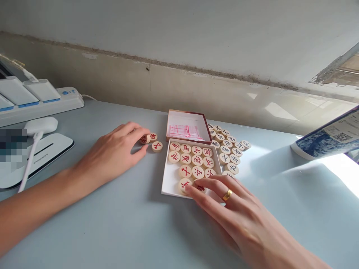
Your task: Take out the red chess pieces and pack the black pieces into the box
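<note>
My left hand reaches in from the left, its thumb and fingers curled around a tilted Chinese chess piece. Two more red-marked pieces lie beside it, one nearer and one partly behind. An open white box tray holds several red-marked pieces in rows, with a bare strip at its left. Over the tray's near right corner is my right hand, wearing a gold ring, fingers extended and apart. One fingertip touches the front-left piece; another rests by a partly covered piece.
The box lid lies open behind the tray. Several dark-marked pieces spread to its right. A blue-and-white cylinder is at the right. At the left are a power strip, a white cable and a flat white pad.
</note>
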`<state>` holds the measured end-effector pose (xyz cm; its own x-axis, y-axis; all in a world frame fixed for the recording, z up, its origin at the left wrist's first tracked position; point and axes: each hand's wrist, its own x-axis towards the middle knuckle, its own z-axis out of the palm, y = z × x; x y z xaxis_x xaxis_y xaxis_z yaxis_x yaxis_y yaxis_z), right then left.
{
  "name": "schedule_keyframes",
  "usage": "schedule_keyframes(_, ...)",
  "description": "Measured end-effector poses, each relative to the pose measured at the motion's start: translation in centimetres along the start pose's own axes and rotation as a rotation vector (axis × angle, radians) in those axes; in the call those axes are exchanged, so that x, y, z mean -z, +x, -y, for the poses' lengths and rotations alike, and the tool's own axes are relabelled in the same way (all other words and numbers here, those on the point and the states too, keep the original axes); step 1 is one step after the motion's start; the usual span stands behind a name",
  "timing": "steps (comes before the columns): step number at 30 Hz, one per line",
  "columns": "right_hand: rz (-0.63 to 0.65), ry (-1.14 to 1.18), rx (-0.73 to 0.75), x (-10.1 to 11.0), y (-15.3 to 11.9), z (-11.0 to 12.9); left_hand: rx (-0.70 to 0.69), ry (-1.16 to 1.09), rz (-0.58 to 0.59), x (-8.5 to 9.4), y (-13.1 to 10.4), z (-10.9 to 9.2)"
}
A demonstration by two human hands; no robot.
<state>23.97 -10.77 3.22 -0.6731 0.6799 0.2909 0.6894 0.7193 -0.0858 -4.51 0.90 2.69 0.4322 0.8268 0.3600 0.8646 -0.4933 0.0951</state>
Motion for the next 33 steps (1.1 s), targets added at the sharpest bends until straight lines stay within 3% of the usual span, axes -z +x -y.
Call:
schedule_keyframes(2,0.013,-0.012,0.005,0.1,0.1,0.0,-0.034,0.005,0.008,-0.1,0.0,0.0)
schedule_keyframes(5,-0.002,-0.025,0.008,0.0,0.3,0.0,-0.151,0.026,-0.111,0.3,-0.1,-0.4)
schedule_keyframes(8,-0.023,-0.039,-0.007,-0.2,0.6,0.1,-0.420,-0.061,-0.189,1.2,-0.5,-1.4)
schedule_keyframes(10,-0.036,-0.050,-0.013,-0.3,0.6,0.2,-0.659,-0.181,-0.119,1.8,-1.0,-2.3)
schedule_keyframes(12,-0.041,-0.055,-0.016,-0.4,0.7,0.1,-0.773,-0.264,-0.037,1.9,-1.5,-3.2)
schedule_keyframes(15,-0.040,-0.058,-0.015,-0.4,0.8,-0.1,-0.768,-0.288,0.020,1.4,-1.9,-3.9)
schedule_keyframes(27,0.022,-0.005,0.000,-0.6,1.4,-1.2,-0.701,-0.289,-0.055,0.0,-1.8,-4.1)
schedule_keyframes(33,-0.065,0.042,-0.033,-0.5,1.9,-1.4,-0.667,-0.298,-0.048,0.0,-1.7,-4.4)
